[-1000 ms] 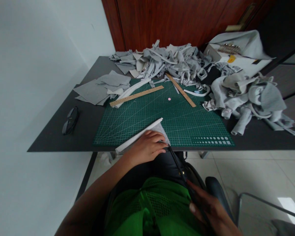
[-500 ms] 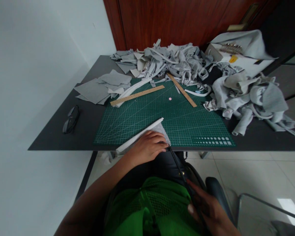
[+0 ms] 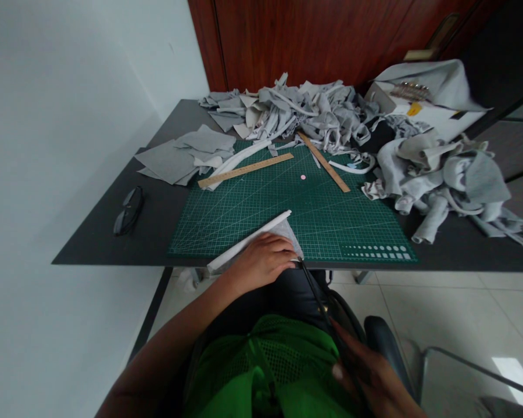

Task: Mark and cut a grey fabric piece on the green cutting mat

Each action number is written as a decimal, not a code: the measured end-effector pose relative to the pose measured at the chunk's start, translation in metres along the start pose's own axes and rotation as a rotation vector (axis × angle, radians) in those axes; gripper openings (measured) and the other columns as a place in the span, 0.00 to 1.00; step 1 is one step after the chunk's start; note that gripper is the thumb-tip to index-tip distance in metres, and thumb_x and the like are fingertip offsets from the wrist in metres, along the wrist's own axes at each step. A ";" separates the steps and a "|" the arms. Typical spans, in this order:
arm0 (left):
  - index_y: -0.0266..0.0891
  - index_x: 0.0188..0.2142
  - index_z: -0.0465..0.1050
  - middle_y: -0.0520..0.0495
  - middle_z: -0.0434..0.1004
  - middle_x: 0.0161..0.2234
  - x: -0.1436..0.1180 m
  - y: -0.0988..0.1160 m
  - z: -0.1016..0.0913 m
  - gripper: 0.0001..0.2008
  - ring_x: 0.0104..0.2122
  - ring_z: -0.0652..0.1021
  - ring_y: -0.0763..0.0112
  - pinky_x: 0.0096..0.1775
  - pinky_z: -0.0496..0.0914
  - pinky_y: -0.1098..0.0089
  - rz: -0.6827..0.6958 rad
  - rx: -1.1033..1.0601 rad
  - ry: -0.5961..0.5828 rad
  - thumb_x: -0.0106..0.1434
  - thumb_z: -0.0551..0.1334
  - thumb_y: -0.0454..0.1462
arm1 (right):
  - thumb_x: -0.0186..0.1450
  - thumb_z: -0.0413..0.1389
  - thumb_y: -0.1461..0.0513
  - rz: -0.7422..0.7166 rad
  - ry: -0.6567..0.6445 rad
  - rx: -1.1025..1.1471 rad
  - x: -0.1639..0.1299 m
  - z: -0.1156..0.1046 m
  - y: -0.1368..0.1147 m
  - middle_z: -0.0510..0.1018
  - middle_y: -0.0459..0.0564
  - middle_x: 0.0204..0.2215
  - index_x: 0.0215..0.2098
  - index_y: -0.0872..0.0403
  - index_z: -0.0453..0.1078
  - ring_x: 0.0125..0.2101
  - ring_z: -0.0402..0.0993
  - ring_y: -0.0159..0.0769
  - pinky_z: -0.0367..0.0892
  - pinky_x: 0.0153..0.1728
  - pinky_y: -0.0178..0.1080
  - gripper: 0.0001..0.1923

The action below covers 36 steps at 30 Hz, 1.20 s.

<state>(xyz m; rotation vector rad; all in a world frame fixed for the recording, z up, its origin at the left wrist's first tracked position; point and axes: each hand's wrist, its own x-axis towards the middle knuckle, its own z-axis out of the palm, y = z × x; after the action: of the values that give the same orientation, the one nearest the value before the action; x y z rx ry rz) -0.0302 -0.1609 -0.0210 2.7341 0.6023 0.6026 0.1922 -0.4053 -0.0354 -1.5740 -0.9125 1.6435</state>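
A grey fabric piece (image 3: 293,231) with a rolled white edge (image 3: 250,239) lies slantwise at the mat's front edge. My left hand (image 3: 265,259) covers its lower part, the fingers bent together and gripping it near the table edge. Low on the right, my right hand (image 3: 366,368) is closed around a long, slim dark tool (image 3: 314,293). The tool slants up across my lap, and its tip meets the fabric by my left fingertips. Its exact kind is unclear, and shadow hides much of the grip.
A green cutting mat (image 3: 331,217) bears two wooden rulers (image 3: 246,171) and a small pink disc (image 3: 303,177). Grey fabric scraps (image 3: 322,107) are heaped behind, with rolled fabric pieces (image 3: 440,174) at right. Glasses (image 3: 129,211) lie left; a white box (image 3: 436,113) stands back right.
The whole view has shifted very slightly. Both hands, the fabric piece and the dark tool keep nearly the same places.
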 end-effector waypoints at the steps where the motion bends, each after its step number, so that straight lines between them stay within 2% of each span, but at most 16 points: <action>1: 0.43 0.46 0.80 0.48 0.82 0.49 0.000 0.000 0.001 0.07 0.54 0.78 0.63 0.57 0.68 0.60 0.011 0.018 -0.002 0.74 0.62 0.38 | 0.65 0.65 0.46 0.000 -0.007 -0.002 -0.001 0.000 0.001 0.77 0.54 0.63 0.71 0.46 0.67 0.73 0.52 0.54 0.66 0.66 0.51 0.39; 4: 0.42 0.44 0.79 0.49 0.83 0.47 -0.002 0.002 0.003 0.07 0.54 0.77 0.64 0.55 0.68 0.60 0.061 0.137 0.012 0.74 0.61 0.36 | 0.66 0.64 0.47 0.005 0.021 -0.009 -0.005 -0.001 0.002 0.76 0.54 0.64 0.72 0.45 0.65 0.71 0.58 0.55 0.68 0.65 0.52 0.39; 7: 0.39 0.44 0.79 0.47 0.83 0.45 -0.005 0.006 0.009 0.06 0.51 0.78 0.64 0.52 0.70 0.61 0.170 0.351 0.086 0.74 0.61 0.34 | 0.66 0.64 0.47 0.016 0.051 -0.005 -0.006 -0.003 0.001 0.76 0.57 0.64 0.73 0.48 0.62 0.68 0.65 0.56 0.67 0.65 0.54 0.41; 11: 0.37 0.42 0.78 0.46 0.83 0.45 -0.007 0.010 0.015 0.08 0.48 0.79 0.65 0.51 0.70 0.63 0.305 0.523 0.201 0.74 0.59 0.31 | 0.66 0.64 0.47 -0.015 0.011 -0.015 -0.002 -0.006 -0.003 0.78 0.60 0.62 0.70 0.51 0.67 0.72 0.56 0.55 0.67 0.63 0.55 0.38; 13: 0.37 0.41 0.78 0.47 0.83 0.44 -0.007 0.011 0.016 0.08 0.47 0.80 0.66 0.51 0.71 0.63 0.311 0.533 0.228 0.74 0.59 0.31 | 0.66 0.64 0.47 -0.023 0.005 -0.033 -0.001 -0.006 -0.005 0.79 0.60 0.60 0.69 0.51 0.68 0.72 0.55 0.56 0.67 0.63 0.55 0.37; 19: 0.37 0.42 0.78 0.46 0.83 0.45 -0.007 0.009 0.015 0.07 0.47 0.80 0.66 0.49 0.73 0.63 0.307 0.545 0.223 0.74 0.60 0.32 | 0.67 0.63 0.46 0.001 -0.026 -0.050 -0.001 -0.005 -0.009 0.83 0.62 0.55 0.71 0.54 0.66 0.69 0.64 0.57 0.67 0.63 0.56 0.39; 25: 0.37 0.45 0.78 0.46 0.83 0.47 -0.009 0.010 0.014 0.07 0.48 0.80 0.65 0.49 0.72 0.63 0.322 0.570 0.187 0.74 0.60 0.31 | 0.68 0.62 0.46 -0.035 0.004 -0.067 -0.001 -0.005 -0.006 0.78 0.59 0.62 0.70 0.50 0.67 0.70 0.61 0.54 0.67 0.64 0.54 0.37; 30: 0.37 0.42 0.78 0.48 0.83 0.46 -0.008 0.011 0.012 0.07 0.47 0.80 0.67 0.48 0.72 0.64 0.329 0.553 0.236 0.74 0.60 0.31 | 0.67 0.63 0.47 -0.076 0.019 -0.080 0.002 -0.007 -0.007 0.77 0.56 0.63 0.68 0.48 0.70 0.72 0.57 0.53 0.69 0.64 0.51 0.33; 36: 0.38 0.44 0.78 0.48 0.83 0.48 -0.010 0.010 0.014 0.08 0.49 0.79 0.66 0.50 0.72 0.64 0.312 0.561 0.161 0.74 0.59 0.32 | 0.68 0.63 0.50 -0.146 0.044 -0.095 0.002 -0.006 -0.002 0.74 0.51 0.66 0.68 0.43 0.70 0.72 0.58 0.53 0.68 0.64 0.52 0.31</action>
<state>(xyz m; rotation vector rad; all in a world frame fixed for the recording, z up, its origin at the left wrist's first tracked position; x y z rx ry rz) -0.0285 -0.1764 -0.0329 3.3699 0.4280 0.8374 0.1984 -0.4022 -0.0347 -1.5604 -1.0699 1.4782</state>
